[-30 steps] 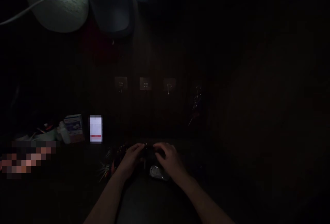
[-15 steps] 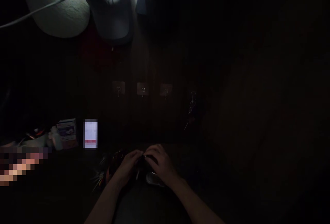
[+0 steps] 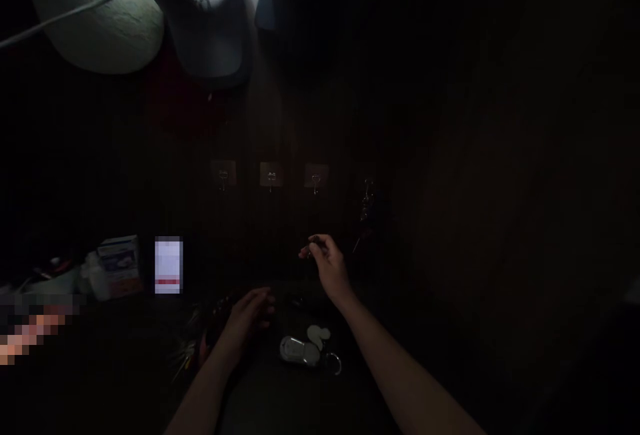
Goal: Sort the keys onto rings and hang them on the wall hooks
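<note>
My right hand [image 3: 327,263] is raised in front of the dark wall, thumb and fingers pinched on something small and dark that I cannot make out. Low over the table, my left hand [image 3: 249,315] has its fingers loosely curved and apart, with nothing visible in them. Between my forearms lie a grey keychain fob [image 3: 299,351] with a shiny rim, a pale rounded tag [image 3: 319,335] and a metal key ring [image 3: 334,363]. A small dark object [image 3: 298,301] lies behind them. Beside my left wrist is a bunch of keys [image 3: 186,356], mostly in shadow.
Wall hooks [image 3: 271,176] line the back, and a bunch of keys [image 3: 367,207] hangs from the rightmost. Caps [image 3: 210,41] hang above, with a pale cord [image 3: 75,11] across them. A small box [image 3: 120,265] and a pixelated bright rectangle [image 3: 169,265] stand at left.
My right hand has left my left hand and moved up and right with the small dark thing. My left hand's fingers have loosened. The fob, tag and ring are now uncovered.
</note>
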A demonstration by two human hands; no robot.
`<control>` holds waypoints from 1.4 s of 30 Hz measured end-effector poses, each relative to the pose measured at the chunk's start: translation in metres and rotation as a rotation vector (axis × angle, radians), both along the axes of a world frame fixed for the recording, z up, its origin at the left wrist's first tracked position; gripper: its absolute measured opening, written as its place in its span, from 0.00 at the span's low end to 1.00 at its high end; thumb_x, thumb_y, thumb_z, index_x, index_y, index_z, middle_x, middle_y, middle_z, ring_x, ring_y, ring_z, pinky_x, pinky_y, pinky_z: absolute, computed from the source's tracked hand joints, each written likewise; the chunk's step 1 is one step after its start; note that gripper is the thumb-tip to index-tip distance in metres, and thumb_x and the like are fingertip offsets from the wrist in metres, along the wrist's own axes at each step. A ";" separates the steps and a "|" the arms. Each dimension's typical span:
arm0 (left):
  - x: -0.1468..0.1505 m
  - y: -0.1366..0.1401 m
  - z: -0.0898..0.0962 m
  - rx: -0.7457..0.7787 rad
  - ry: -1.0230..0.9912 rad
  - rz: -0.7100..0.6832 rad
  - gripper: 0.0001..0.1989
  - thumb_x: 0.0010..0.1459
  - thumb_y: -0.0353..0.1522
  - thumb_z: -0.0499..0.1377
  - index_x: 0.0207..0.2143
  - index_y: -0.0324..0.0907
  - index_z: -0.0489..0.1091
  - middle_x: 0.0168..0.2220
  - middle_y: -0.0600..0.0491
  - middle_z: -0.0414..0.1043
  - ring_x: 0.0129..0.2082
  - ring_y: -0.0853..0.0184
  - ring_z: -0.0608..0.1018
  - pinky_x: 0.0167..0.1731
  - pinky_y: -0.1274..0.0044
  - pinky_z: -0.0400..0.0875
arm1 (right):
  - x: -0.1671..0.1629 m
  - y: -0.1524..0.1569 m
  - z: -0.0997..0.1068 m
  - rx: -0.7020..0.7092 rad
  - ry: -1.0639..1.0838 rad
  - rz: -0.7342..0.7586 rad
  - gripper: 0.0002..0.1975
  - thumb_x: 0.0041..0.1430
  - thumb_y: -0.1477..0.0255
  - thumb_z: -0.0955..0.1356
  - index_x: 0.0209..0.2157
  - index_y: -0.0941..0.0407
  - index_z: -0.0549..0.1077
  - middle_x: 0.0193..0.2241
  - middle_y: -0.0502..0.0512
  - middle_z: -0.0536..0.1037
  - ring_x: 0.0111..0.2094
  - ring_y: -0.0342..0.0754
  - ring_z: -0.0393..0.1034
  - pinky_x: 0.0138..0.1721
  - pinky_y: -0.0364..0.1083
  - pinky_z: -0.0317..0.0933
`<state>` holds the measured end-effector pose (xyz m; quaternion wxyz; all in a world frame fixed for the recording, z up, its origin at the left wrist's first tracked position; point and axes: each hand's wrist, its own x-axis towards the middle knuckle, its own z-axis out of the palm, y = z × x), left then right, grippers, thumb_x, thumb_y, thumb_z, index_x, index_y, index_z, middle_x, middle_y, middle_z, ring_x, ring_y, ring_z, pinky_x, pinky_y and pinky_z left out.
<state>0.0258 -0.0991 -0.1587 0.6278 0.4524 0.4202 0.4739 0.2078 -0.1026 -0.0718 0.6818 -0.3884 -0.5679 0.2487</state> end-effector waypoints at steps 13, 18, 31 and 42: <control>0.003 -0.006 0.010 -0.005 0.052 0.057 0.23 0.44 0.44 0.60 0.41 0.41 0.69 0.40 0.46 0.72 0.35 0.65 0.75 0.27 0.79 0.66 | 0.027 0.027 0.048 -0.015 0.006 -0.121 0.21 0.53 0.62 0.64 0.48 0.54 0.69 0.19 0.44 0.68 0.19 0.38 0.64 0.24 0.41 0.60; 0.003 -0.006 0.011 -0.027 0.069 0.050 0.23 0.43 0.44 0.60 0.41 0.42 0.68 0.40 0.47 0.72 0.35 0.65 0.75 0.27 0.79 0.65 | 0.024 0.037 0.068 -0.026 0.035 -0.161 0.20 0.53 0.68 0.62 0.48 0.56 0.69 0.19 0.44 0.68 0.19 0.38 0.64 0.26 0.41 0.61; 0.004 -0.007 0.010 -0.012 0.101 0.027 0.24 0.46 0.45 0.59 0.43 0.42 0.68 0.41 0.46 0.72 0.38 0.63 0.75 0.28 0.78 0.66 | 0.020 0.068 0.077 0.090 -0.074 -0.280 0.13 0.50 0.72 0.61 0.40 0.55 0.61 0.18 0.40 0.67 0.18 0.39 0.63 0.24 0.41 0.59; 0.005 -0.007 0.011 -0.019 0.076 0.033 0.23 0.44 0.44 0.59 0.41 0.42 0.68 0.39 0.48 0.72 0.33 0.67 0.75 0.26 0.80 0.65 | 0.018 0.087 0.061 0.040 -0.015 -0.286 0.06 0.49 0.71 0.62 0.28 0.53 0.57 0.19 0.43 0.68 0.22 0.42 0.67 0.26 0.42 0.61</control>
